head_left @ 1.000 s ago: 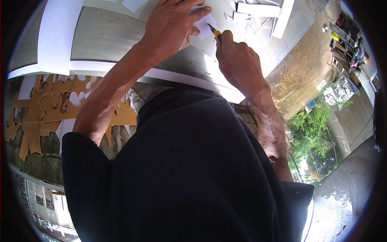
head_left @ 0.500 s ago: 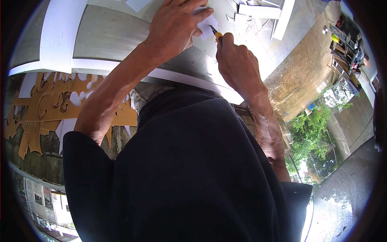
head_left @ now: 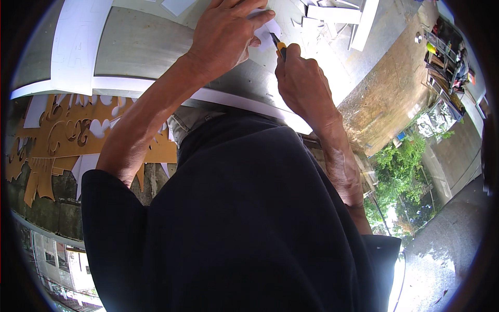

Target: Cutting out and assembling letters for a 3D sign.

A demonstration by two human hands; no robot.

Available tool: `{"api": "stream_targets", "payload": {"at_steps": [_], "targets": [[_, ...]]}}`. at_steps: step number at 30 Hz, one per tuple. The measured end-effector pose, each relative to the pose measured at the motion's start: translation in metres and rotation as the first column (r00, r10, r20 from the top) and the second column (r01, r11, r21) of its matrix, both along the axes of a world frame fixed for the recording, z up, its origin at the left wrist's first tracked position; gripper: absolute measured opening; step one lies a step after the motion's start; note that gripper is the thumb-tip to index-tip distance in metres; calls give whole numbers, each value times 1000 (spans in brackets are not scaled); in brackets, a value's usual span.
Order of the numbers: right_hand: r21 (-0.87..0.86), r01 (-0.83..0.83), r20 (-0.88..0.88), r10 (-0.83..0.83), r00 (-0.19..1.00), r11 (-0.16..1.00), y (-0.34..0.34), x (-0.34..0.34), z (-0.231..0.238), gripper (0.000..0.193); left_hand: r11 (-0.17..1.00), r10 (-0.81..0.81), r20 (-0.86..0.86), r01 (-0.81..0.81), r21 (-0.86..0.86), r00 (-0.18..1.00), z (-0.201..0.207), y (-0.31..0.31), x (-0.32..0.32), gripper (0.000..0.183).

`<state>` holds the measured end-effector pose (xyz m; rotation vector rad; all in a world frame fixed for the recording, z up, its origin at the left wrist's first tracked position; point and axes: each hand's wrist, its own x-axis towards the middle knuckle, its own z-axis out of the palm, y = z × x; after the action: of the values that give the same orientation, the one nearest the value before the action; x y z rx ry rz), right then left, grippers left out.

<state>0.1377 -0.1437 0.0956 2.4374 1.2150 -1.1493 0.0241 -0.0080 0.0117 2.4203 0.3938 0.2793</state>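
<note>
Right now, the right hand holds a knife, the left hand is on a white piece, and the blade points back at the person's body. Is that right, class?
Not quite: in the head view, the blade points away from the body. The rest stands: the right hand holds the knife, and the left hand is on a white piece.

No lettering can be read; the faint line marks (head_left: 78,49) on the white strip (head_left: 73,78) are illegible.
</note>
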Motion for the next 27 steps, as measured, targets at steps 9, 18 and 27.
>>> {"api": "stream_targets", "payload": {"at_steps": [9, 18, 27], "targets": [[39, 121, -57, -119, 991, 992, -2, -5, -2, 24, 1000, 10, 24, -10, -18, 1000, 0, 0, 0, 52], [1, 175, -47, -175, 983, 985, 1, -1, 4, 22, 998, 49, 52, -51, 41, 997, -14, -7, -1, 52], [19, -260, 74, 258, 963, 966, -2, 34, 9, 18, 986, 160, 154, -164, 15, 975, -25, -29, -10, 55]]}}
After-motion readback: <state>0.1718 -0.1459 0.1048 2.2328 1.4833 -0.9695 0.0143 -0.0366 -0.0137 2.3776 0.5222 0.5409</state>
